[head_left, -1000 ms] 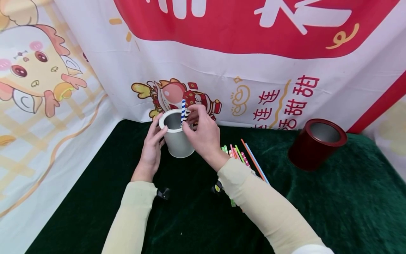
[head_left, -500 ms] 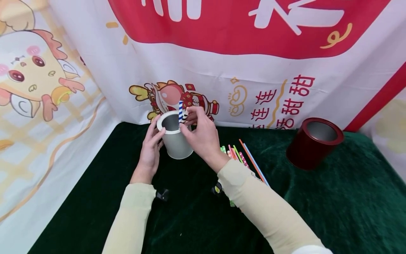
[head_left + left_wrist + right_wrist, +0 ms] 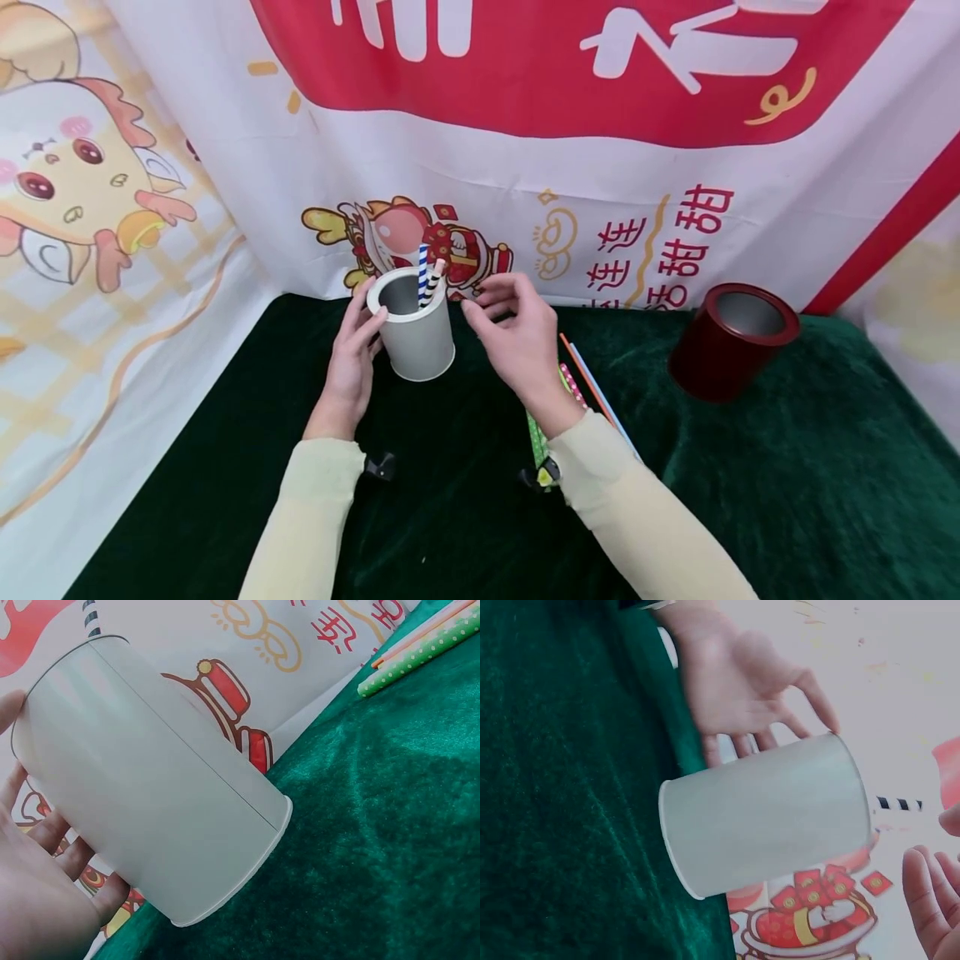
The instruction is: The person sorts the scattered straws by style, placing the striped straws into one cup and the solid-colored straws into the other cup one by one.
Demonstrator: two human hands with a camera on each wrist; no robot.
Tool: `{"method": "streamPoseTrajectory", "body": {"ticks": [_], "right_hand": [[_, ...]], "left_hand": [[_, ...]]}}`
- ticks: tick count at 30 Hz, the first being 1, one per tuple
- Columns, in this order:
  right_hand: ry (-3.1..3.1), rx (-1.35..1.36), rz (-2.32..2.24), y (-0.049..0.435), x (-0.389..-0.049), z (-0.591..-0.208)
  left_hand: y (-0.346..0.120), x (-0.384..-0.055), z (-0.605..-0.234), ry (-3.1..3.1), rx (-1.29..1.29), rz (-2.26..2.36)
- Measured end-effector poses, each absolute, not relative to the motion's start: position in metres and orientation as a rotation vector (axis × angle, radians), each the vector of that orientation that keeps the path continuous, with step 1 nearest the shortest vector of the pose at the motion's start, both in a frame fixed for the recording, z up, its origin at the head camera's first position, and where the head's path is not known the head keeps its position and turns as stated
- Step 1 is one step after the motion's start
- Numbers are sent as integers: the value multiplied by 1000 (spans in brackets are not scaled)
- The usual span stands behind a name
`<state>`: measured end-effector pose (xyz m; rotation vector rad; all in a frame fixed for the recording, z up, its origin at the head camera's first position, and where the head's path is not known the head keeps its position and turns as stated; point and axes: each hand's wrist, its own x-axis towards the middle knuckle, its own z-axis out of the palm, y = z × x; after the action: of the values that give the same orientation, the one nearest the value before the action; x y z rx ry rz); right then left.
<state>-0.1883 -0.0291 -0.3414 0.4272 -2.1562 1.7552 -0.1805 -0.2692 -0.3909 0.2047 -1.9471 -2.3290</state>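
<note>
A pale grey canister (image 3: 423,354) with a white rim stands upright on the green cloth. My left hand (image 3: 349,367) holds it from the left, thumb at the rim and fingers along the wall, as the left wrist view also shows around the canister (image 3: 157,780). Inside it lean a blue-and-white striped straw (image 3: 422,271) and a black-and-white striped straw (image 3: 432,284), their tops above the rim. To the canister's right, my right hand (image 3: 525,343) hovers with loosely bent fingers and nothing between them. The straws' lower ends are hidden inside.
Several coloured straws lie on the cloth, partly under my right forearm, among them a green one (image 3: 537,439) and a blue one (image 3: 588,373). A dark red canister (image 3: 705,358) stands at the right. A printed white curtain (image 3: 480,175) rises behind the table.
My right hand has let go of the black-and-white straw at the rim and drawn back to the right. The left hand keeps its hold on the canister; the head view has shifted slightly.
</note>
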Motion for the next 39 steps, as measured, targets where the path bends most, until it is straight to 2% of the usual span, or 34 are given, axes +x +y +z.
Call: {"method": "streamPoseTrajectory", "body": {"ticks": [20,39], "right_hand": [[-2237,74,1866,18,-174,-370],[-2679,35,1555,21,-186,-404]], "left_hand": [[-269,-181,-392,-1954,209,-2321],[-270,-182,-392,-1949,179,-2320]]}}
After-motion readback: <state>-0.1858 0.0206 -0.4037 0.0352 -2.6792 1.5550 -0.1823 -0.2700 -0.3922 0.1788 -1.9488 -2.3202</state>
